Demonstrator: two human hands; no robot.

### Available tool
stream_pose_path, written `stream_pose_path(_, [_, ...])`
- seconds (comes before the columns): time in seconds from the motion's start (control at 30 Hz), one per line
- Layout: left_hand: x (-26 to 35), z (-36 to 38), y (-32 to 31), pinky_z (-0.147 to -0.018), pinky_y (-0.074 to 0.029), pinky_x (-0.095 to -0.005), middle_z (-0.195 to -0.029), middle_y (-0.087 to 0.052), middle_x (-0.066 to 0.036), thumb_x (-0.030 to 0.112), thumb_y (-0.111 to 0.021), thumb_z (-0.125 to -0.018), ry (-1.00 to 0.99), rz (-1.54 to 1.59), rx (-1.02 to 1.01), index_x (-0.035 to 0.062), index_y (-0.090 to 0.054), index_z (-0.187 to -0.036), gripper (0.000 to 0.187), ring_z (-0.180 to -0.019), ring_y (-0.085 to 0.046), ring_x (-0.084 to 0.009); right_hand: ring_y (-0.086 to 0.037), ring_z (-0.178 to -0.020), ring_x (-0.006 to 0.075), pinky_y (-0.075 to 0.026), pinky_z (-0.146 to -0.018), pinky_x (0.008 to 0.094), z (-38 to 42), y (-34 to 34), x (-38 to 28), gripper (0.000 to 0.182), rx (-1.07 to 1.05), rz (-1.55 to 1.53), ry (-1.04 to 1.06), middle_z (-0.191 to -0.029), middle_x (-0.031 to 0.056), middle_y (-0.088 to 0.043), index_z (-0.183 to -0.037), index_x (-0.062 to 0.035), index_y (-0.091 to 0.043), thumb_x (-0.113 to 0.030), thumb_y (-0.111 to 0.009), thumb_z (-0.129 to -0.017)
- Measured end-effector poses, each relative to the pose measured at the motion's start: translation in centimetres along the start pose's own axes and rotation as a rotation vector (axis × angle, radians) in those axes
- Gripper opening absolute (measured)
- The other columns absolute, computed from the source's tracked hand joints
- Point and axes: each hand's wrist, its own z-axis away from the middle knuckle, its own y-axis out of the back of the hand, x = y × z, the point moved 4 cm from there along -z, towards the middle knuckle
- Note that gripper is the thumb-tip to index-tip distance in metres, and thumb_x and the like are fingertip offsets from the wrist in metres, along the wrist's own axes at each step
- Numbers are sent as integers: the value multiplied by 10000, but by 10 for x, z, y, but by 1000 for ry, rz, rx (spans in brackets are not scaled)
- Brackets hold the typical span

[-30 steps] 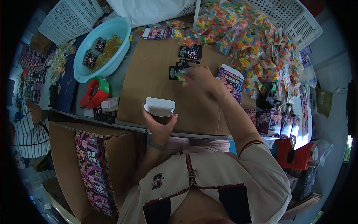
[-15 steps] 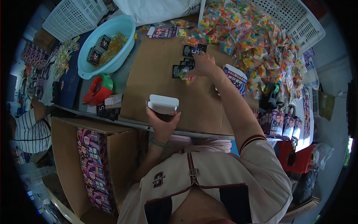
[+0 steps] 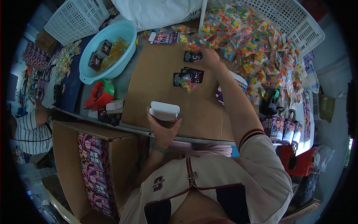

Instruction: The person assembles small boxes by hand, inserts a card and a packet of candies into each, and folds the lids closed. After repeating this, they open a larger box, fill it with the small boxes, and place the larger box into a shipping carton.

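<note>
My left hand (image 3: 164, 130) is closed round a small box (image 3: 165, 109) whose white-lined top stands open with its flap up. It holds the box upright over the near edge of the cardboard sheet. My right hand (image 3: 209, 60) reaches to the far part of the sheet, its fingers and thumb about the right end of a black card (image 3: 191, 56). The hand hides part of that card. Closer to me lie more black cards (image 3: 194, 74), with a small clear bag of coloured candy (image 3: 187, 83) on them. A flattened purple printed box (image 3: 220, 94) is partly hidden under my right forearm.
A large heap of candy bags (image 3: 246, 48) covers the back right. At left stand a blue basin (image 3: 85, 63) with rubber bands and black packs, and a red tape dispenser (image 3: 97, 98). Purple boxes fill the carton (image 3: 123, 160) below. Another person (image 3: 33, 130) is at far left.
My right hand has moved off the nearer black cards and candy bag, slightly to the right and away, leaving them in full view. My left hand keeps the box in place.
</note>
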Motion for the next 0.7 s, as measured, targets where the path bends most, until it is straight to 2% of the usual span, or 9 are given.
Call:
stream_pose_path(0.07, [1,0,-1,-948,-444,-392,-1280,-419,-202,140,-871,-601,23,25,0,-48,-145,-1418,1109,-1146,-487,-279,-576,-1109,314,-481,-920,416,-6,7,-5,648,-146,99,-50,-1105,153,-625,-1090,-48,-614,-373,-856,-584])
stream_pose_path(0.1, [1,0,-1,-952,-442,-392,-1288,-412,-203,138,-870,-603,39,55,-1,-47,-138,-1421,1113,-1149,-485,-279,-576,-1109,314,-481,-920,416,-9,9,-6,648,-152,97,-50,-1105,153,-625,-1090,-48,-614,-373,-856,-584])
stream_pose_path(0.17, [-6,2,-1,-959,-437,-395,-1296,-404,-206,139,-870,-603,44,56,0,-46,-134,-1422,1117,-1157,-480,-281,-619,-940,320,-487,-778,422,-12,10,-4,583,-151,59,7,-966,145,-635,-963,-21,-568,-346,-863,-580])
stream_pose_path(0.27, [-4,2,0,-973,-426,-401,-1309,-391,-211,141,-870,-604,62,50,-8,-46,-129,-1425,1121,-1176,-469,-287,-631,-848,303,-494,-709,400,-21,4,11,537,-157,-75,-14,-874,143,-634,-891,-10,-566,-314,-872,-573])
stream_pose_path(0.4, [-9,3,0,-992,-411,-410,-1323,-381,-215,143,-870,-604,35,15,-2,-49,-127,-1425,1124,-1201,-454,-296,-648,-876,308,-511,-722,399,-28,-2,23,501,-186,-135,-6,-916,148,-664,-964,-29,-646,-309,-855,-604])
stream_pose_path(0.47, [-12,4,0,-993,-411,-411,-1324,-381,-215,144,-870,-605,39,32,-4,-50,-127,-1425,1124,-1201,-454,-296,-627,-741,244,-492,-662,371,-30,-5,28,403,-101,-277,36,-787,133,-645,-818,15,-609,-247,-849,-630])
stream_pose_path(0.7, [-13,4,-2,-981,-423,-408,-1327,-378,-214,135,-863,-617,160,159,-27,-41,-122,-1428,1113,-1195,-460,-290,-631,-727,256,-497,-670,373,-32,4,22,381,-131,-200,61,-807,133,-653,-857,17,-617,-193,-847,-638])
